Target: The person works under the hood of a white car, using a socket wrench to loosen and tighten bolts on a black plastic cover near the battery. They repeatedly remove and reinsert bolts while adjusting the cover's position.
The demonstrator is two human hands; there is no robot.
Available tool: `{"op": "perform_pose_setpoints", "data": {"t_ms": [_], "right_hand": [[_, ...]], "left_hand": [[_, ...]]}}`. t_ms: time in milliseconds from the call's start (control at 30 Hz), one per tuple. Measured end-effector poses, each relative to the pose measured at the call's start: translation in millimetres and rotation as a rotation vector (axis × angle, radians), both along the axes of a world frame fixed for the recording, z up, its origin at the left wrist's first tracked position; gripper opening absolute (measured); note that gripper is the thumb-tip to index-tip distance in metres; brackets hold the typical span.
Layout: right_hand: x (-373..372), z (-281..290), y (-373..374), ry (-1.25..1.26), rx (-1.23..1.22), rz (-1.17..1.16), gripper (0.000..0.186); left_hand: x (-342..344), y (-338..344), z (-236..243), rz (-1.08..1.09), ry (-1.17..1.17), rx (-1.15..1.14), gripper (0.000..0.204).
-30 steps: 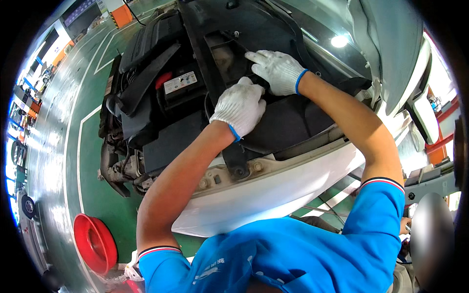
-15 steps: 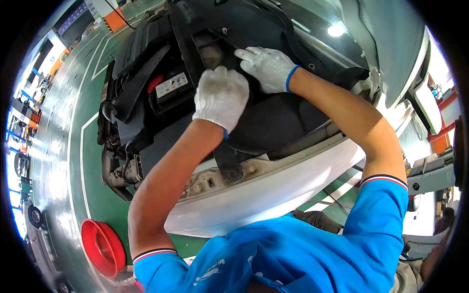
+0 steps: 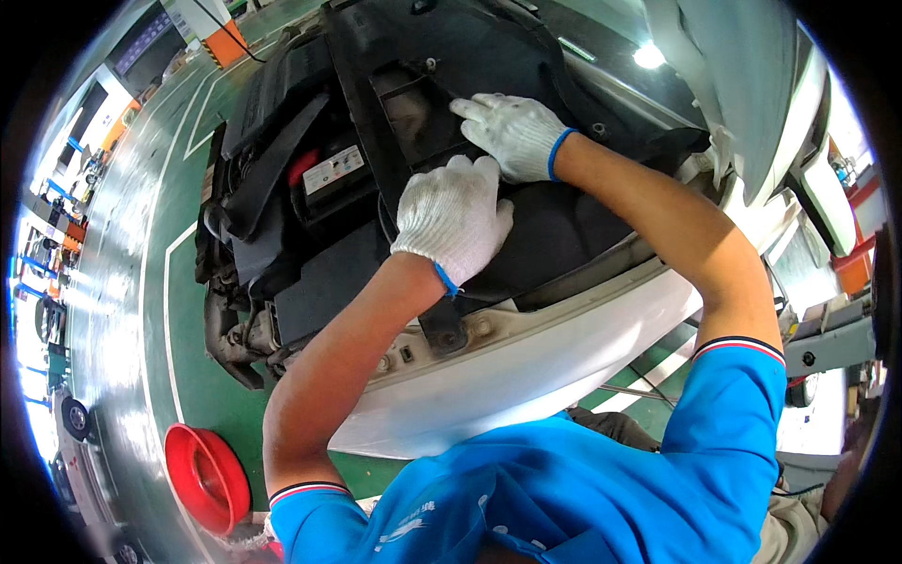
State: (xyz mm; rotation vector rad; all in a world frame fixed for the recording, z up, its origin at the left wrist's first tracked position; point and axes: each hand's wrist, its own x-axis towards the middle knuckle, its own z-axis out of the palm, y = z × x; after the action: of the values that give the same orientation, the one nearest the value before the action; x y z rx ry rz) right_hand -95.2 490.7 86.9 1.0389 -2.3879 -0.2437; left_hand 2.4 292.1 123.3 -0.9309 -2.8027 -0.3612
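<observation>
White knit gloves with blue cuffs cover both hands. Over the black plastic panel [image 3: 554,226] in the car's engine bay, my left hand [image 3: 453,211] is closed, knuckles up. Its fingertips are hidden, so what they grip cannot be made out. Beyond it to the right, my right hand [image 3: 515,136] lies on the black cover with its fingers stretched out, beside a rectangular opening [image 3: 406,115]. A battery [image 3: 331,171] with a white label and a red terminal cover sits left of my hands. A black bracket [image 3: 442,324] reaches down to the metal front crossmember.
The white front bumper [image 3: 507,376] curves between my body and the engine bay. A red basin [image 3: 207,479] stands on the green floor at lower left. A pale car body panel [image 3: 742,103] rises on the right. Another person's clothing [image 3: 794,531] shows at lower right.
My left hand has moved right and toward me, uncovering more of the panel beside the opening; its thumb now shows. My right hand stays nearly in place.
</observation>
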Motion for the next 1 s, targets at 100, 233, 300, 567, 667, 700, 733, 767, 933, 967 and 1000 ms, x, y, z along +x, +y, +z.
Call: {"op": "perform_pose_setpoints", "data": {"t_ms": [100,233,300,567,667,700,733,767,933,967,1000], "right_hand": [[7,9,-12,-0.163,0.077,-0.131,0.047],[8,10,-9,-0.163,0.075,-0.137,0.043],[7,9,-7,-0.113,0.070,-0.103,0.036],[7,10,-9,-0.090,0.064,-0.115,0.037],[11,13,-9,-0.177,0.052,-0.137,0.042],[8,10,-9,-0.158,0.047,-0.120,0.042],[8,10,-7,-0.138,0.044,-0.112,0.042],[7,10,-6,-0.147,0.045,-0.119,0.042],[7,9,-9,-0.162,0.040,-0.126,0.043],[6,9,-8,-0.135,0.041,-0.115,0.040],[6,9,-8,-0.107,0.043,-0.103,0.037]], "left_hand": [[-11,-11,-12,-0.039,0.122,-0.089,0.032],[-42,-32,-14,-0.163,0.382,-0.198,0.023],[-53,-39,-13,-0.215,0.386,-0.130,0.028],[-40,-26,-13,-0.133,0.262,-0.101,0.032],[-16,-3,-7,-0.039,0.183,-0.105,0.032],[-15,-2,-5,-0.022,0.158,-0.112,0.031],[-16,0,-4,-0.014,0.135,-0.116,0.030],[-21,-3,-6,-0.032,0.208,-0.150,0.028],[-64,-41,-14,-0.279,0.511,-0.110,0.027],[-66,-42,-15,-0.281,0.522,-0.113,0.028],[-66,-43,-15,-0.281,0.534,-0.116,0.029]]}}
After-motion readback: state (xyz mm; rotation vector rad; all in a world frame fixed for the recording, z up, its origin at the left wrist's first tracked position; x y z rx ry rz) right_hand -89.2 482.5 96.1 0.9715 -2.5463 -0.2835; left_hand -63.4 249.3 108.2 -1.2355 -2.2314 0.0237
